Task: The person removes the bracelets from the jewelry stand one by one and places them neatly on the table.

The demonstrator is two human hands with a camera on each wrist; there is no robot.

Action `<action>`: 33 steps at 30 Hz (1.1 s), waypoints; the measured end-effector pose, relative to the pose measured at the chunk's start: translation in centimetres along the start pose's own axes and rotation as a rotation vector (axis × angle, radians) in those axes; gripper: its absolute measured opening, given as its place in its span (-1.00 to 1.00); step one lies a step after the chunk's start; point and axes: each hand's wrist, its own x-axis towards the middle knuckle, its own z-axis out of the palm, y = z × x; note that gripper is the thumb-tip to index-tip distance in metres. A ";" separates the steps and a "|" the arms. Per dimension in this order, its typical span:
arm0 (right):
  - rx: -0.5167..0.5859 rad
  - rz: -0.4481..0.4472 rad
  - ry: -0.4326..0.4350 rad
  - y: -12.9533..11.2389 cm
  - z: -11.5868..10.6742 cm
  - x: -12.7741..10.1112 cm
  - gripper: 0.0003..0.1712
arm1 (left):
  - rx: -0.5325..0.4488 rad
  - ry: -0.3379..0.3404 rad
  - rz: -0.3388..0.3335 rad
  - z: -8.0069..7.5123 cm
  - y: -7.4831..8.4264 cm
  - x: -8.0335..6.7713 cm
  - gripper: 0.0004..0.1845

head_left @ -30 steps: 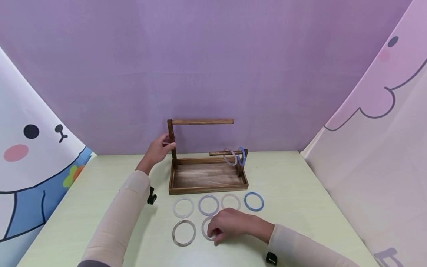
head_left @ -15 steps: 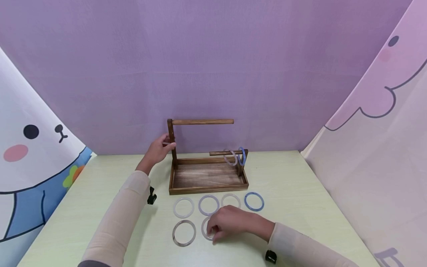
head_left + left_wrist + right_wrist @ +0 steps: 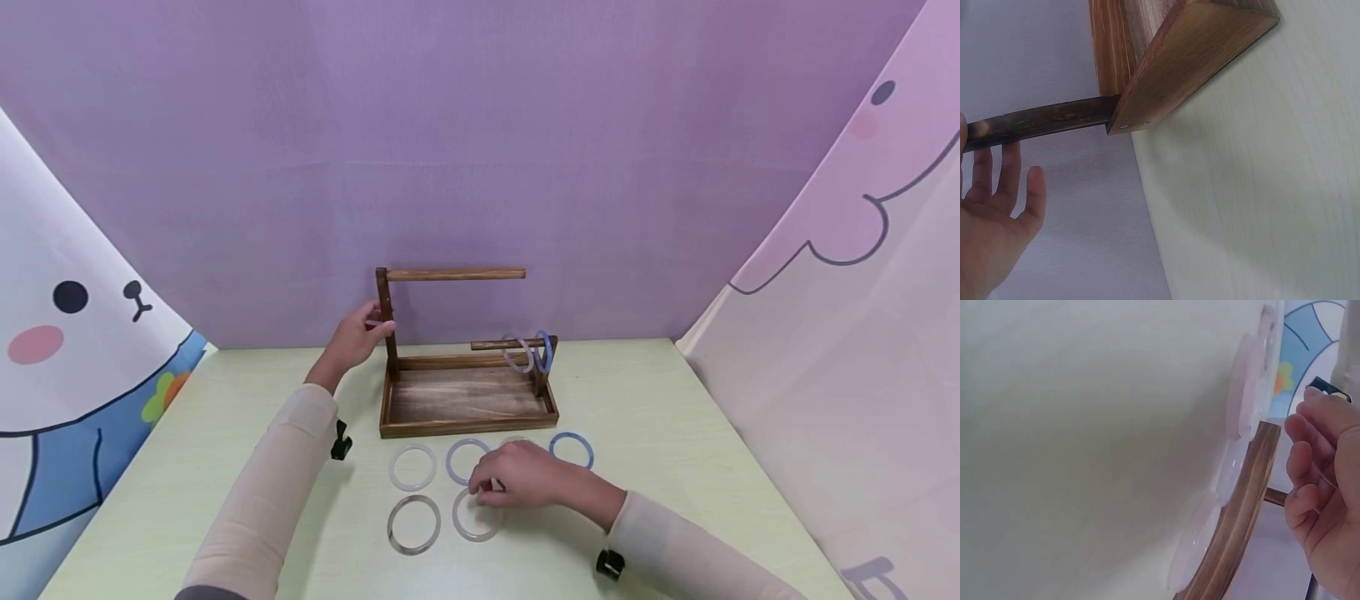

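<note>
1. Head view, nearest first: a grey-brown bangle (image 3: 390,525) and a pale pink bangle (image 3: 476,538) lie flat, side by side, on the pale table (image 3: 637,467).
2. Over the far edge of the pale pink bangle is the right hand (image 3: 521,473), fingers loosely bent and close together, with nothing between them; whether a fingertip touches a bangle I cannot tell.
3. Next comes a row of four: a whitish bangle (image 3: 412,487), a lilac bangle (image 3: 449,461), a faint bangle (image 3: 516,439) mostly hidden by the right hand, and a blue bangle (image 3: 590,454).
4. Just beyond stands the wooden rack (image 3: 468,428), upright, its tray toward the row. On its lower bar (image 3: 491,344) hang a pinkish bangle (image 3: 531,358) and a second blue bangle (image 3: 551,357), side by side near the short post.
5. At the tall post, the left hand (image 3: 352,337) grips the rack, thumb in front, fingers behind.
6. Farthest back hangs a purple cloth (image 3: 480,150).
</note>
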 end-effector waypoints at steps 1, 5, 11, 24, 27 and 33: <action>0.008 0.006 0.009 0.1 -0.1 0.0 -0.91 | 0.002 0.000 -0.001 0.0 0.0 0.0 -0.50; 0.050 0.030 0.058 0.4 -0.5 -0.1 -0.89 | 0.000 0.000 -0.002 0.0 0.0 0.0 -0.50; 0.041 0.097 0.153 0.7 -1.3 -0.1 -0.87 | -0.002 -0.002 0.010 0.0 0.0 0.0 -0.50; 0.009 0.320 0.357 1.7 -2.8 -0.6 -0.89 | 0.013 -0.011 -0.001 -0.1 0.1 0.1 -0.49; 0.020 0.399 0.395 1.9 -3.0 -0.6 -0.89 | 0.016 -0.013 -0.004 -0.2 0.1 0.1 -0.49; 0.039 0.514 0.491 2.4 -3.4 -0.6 -0.90 | 0.019 -0.013 -0.008 -0.2 0.2 0.0 -0.47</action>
